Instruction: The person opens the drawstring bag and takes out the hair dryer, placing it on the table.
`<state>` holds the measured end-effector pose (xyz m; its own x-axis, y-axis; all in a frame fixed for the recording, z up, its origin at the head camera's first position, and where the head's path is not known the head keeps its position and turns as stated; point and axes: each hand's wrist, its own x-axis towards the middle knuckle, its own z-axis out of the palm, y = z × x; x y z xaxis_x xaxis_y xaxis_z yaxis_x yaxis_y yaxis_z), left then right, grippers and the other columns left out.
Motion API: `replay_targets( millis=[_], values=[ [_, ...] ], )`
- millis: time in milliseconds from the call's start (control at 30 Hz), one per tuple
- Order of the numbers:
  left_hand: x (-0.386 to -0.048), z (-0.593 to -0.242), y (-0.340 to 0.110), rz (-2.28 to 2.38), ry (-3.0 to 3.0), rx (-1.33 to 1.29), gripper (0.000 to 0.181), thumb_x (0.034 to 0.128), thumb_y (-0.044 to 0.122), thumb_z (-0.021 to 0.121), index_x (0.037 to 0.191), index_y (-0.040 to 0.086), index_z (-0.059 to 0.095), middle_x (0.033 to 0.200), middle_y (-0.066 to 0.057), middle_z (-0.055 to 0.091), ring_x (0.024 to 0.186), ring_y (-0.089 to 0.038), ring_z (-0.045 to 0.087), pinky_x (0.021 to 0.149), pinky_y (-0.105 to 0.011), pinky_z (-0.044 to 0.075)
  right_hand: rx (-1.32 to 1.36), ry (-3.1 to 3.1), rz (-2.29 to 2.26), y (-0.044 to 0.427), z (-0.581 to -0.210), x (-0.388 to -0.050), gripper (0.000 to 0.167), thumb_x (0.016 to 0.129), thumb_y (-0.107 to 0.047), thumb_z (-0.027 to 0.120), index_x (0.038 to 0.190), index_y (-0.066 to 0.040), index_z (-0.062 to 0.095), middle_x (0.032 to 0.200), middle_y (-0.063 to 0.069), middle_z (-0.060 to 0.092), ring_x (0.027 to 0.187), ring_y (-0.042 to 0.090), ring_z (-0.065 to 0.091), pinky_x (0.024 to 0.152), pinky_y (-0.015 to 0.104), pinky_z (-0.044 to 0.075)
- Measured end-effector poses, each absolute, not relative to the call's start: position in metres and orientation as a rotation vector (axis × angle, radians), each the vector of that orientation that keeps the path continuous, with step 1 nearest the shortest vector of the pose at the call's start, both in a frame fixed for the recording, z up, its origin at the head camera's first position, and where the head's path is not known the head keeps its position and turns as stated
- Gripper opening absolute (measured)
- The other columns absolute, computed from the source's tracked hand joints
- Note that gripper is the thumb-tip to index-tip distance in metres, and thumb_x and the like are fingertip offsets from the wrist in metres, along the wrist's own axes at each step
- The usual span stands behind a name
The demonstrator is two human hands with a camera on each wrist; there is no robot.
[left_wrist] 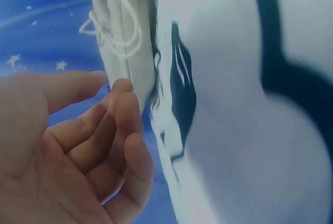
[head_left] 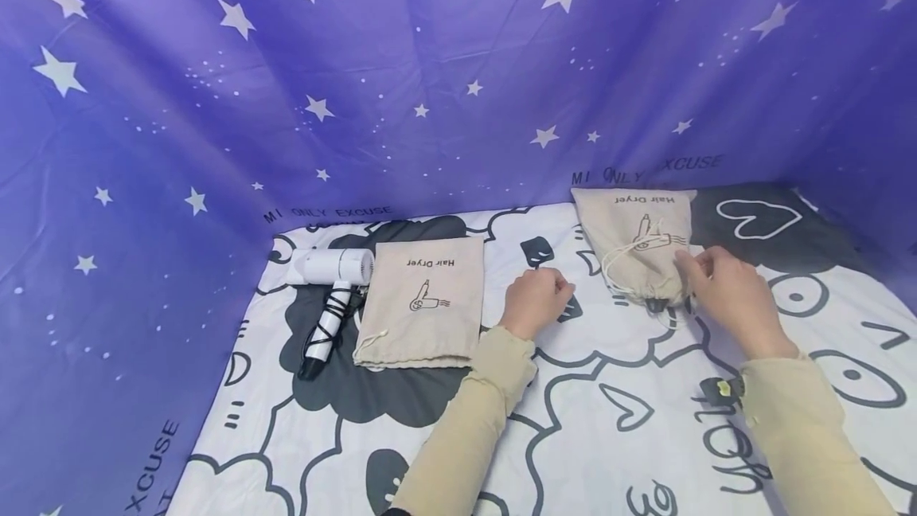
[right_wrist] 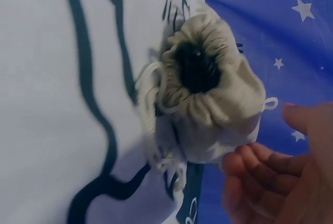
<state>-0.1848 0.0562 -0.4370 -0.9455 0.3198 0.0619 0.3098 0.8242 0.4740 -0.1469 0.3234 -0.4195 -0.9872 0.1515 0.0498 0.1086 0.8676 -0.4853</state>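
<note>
A beige drawstring bag (head_left: 634, 241) printed "Hair Dryer" lies at the right of the bed-like surface, its mouth gathered. In the right wrist view something dark (right_wrist: 197, 67) shows inside that mouth; its kind is hidden. My right hand (head_left: 738, 297) is at the bag's right side, fingertips at the cloth and thumb apart from it. Whether they touch it is hard to tell. To the left of the bag, my left hand (head_left: 536, 302) hovers with fingers loosely bent and nothing between them. White drawstring loops (left_wrist: 125, 31) hang from the bag's neck in the left wrist view.
A second beige "Hair Dryer" bag (head_left: 423, 317) lies flat on the left. Beside it is a white hair dryer (head_left: 333, 267), black cord wound round its handle. White patterned cloth (head_left: 609, 452) covers the surface. A purple star-printed curtain (head_left: 401, 62) stands behind and at the sides.
</note>
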Motion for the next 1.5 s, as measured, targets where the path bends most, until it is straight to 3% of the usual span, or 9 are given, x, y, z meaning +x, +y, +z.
replay_targets(
  millis=[233,400,600,800,1100,1233,1367,1500],
  values=[
    [-0.189,-0.443,0.084,0.73,2.958,0.511,0.023,0.0954,0.037,0.063,0.101,0.021,0.078,0.096,0.006,0.076,0.073,-0.008,0.066,0.062,-0.023,0.048,-0.263,-3.079,0.723,0.335,-0.43,-0.143,0.079,0.103,-0.058,0.025,0.118,0.016,0.048,0.106,0.04,0.059,0.089,0.056,0.059,0.07,0.058,0.046],
    [-0.191,-0.445,0.099,0.745,2.965,0.519,0.022,0.0945,0.037,0.062,0.1,0.024,0.079,0.098,0.007,0.075,0.087,-0.011,0.068,0.067,-0.025,0.05,-0.217,-3.14,0.714,0.338,-0.438,-0.142,0.082,0.103,-0.058,0.02,0.124,0.016,0.048,0.117,0.043,0.055,0.099,0.062,0.055,0.076,0.063,0.046],
    [-0.194,-0.445,0.112,0.79,2.994,0.477,0.022,0.0934,0.037,0.061,0.085,0.025,0.079,0.087,0.006,0.07,0.078,-0.011,0.065,0.06,-0.025,0.045,-0.218,-3.145,0.736,0.334,-0.442,-0.142,0.081,0.103,-0.057,0.018,0.131,0.014,0.047,0.126,0.043,0.05,0.109,0.063,0.049,0.086,0.069,0.041],
    [-0.195,-0.448,0.122,0.865,2.923,0.461,0.035,0.0947,0.04,0.06,0.067,0.019,0.068,0.073,0.005,0.065,0.063,-0.011,0.056,0.053,-0.024,0.039,-0.244,-3.159,0.771,0.331,-0.445,-0.142,0.084,0.103,-0.058,0.015,0.132,0.015,0.047,0.124,0.042,0.052,0.109,0.061,0.05,0.088,0.068,0.041],
    [-0.19,-0.457,0.133,0.853,2.881,0.445,0.039,0.097,0.043,0.056,0.071,0.018,0.071,0.067,0.007,0.063,0.058,-0.009,0.051,0.051,-0.024,0.036,-0.218,-3.14,0.811,0.32,-0.446,-0.14,0.084,0.103,-0.056,0.016,0.132,0.017,0.046,0.113,0.036,0.061,0.102,0.054,0.058,0.084,0.064,0.046],
    [-0.188,-0.458,0.136,0.892,2.873,0.48,0.05,0.0989,0.047,0.053,0.059,0.017,0.056,0.057,0.006,0.053,0.054,-0.008,0.049,0.05,-0.022,0.035,-0.189,-3.109,0.81,0.319,-0.447,-0.139,0.082,0.104,-0.056,0.017,0.128,0.015,0.049,0.096,0.028,0.066,0.087,0.043,0.064,0.075,0.058,0.049],
    [-0.186,-0.457,0.14,0.919,2.888,0.48,0.051,0.0979,0.048,0.056,0.057,0.017,0.055,0.053,0.006,0.052,0.051,-0.008,0.047,0.048,-0.021,0.035,-0.16,-3.075,0.801,0.317,-0.45,-0.14,0.069,0.105,-0.053,0.023,0.11,0.008,0.056,0.078,0.015,0.064,0.069,0.029,0.06,0.062,0.044,0.048],
    [-0.185,-0.454,0.146,0.896,2.924,0.472,0.039,0.0954,0.043,0.062,0.066,0.021,0.072,0.063,0.008,0.066,0.053,-0.005,0.049,0.049,-0.019,0.035,-0.155,-3.037,0.763,0.316,-0.453,-0.139,0.054,0.106,-0.047,0.027,0.092,-0.002,0.053,0.068,0.008,0.054,0.061,0.021,0.051,0.054,0.033,0.04]
  ],
)
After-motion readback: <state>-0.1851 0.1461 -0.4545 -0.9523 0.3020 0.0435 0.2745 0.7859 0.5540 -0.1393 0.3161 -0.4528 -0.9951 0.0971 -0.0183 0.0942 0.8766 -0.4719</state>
